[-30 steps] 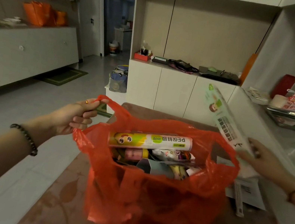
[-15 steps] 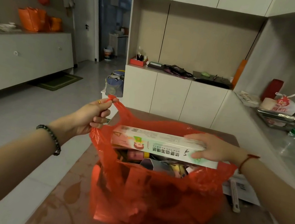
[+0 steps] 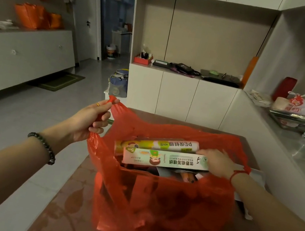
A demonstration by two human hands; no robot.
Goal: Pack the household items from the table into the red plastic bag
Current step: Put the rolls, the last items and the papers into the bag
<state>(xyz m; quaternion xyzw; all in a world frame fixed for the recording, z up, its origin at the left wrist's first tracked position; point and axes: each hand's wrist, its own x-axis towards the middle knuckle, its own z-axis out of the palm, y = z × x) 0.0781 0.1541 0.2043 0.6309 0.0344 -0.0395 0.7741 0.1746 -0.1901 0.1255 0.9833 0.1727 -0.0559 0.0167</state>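
my left hand (image 3: 94, 119) pinches the handle of the red plastic bag (image 3: 162, 202) at centre frame, lifting its thin, floppy mouth wide. my right hand (image 3: 215, 162) grips the end of the long box (image 3: 164, 159), which lies across the bag's mouth beside the yellow roll (image 3: 157, 143). the box looks light and stiff, so an end grip should do for tipping it in.

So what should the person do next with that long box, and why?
Probably let go of the long box and draw the right hand out. The box already lies across the top of the red plastic bag, beside the cling film roll, while the left hand holds the bag's handle.
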